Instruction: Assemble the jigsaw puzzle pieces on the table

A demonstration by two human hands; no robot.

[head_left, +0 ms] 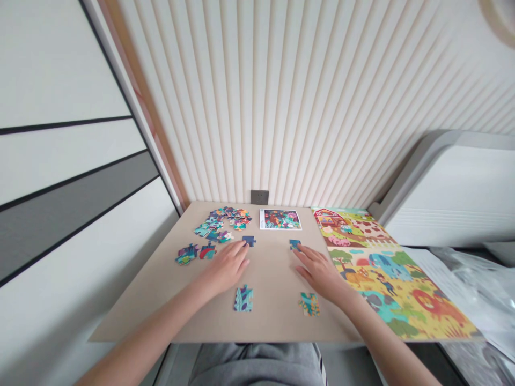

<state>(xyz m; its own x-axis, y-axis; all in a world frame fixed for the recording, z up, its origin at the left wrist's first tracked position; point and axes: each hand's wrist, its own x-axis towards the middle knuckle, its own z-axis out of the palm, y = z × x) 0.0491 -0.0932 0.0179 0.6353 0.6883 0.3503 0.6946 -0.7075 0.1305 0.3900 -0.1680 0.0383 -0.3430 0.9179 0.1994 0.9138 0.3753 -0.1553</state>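
Observation:
My left hand (230, 266) lies low over the table with its fingers stretched out. Its fingertips rest at the lower left edge of a dark blue puzzle piece (250, 239). On the other side, my right hand (320, 269) is spread flat, its index fingertip touching another blue puzzle piece (294, 243). Nearer to me are two loose pieces: a teal one with leaf shapes (243, 299) and a teal and orange one (309, 304). Left of my left hand are a piece with a red arc (207, 251) and a few purple and green pieces (187, 254).
A heap of puzzle pieces (217, 220) is at the back left of the beige table (161, 300). A picture card (280, 219) lies at the back middle. Finished-looking farm (354, 228) and savanna (398, 289) pictures cover the right side. A ribbed wall with a socket (259, 197) stands behind.

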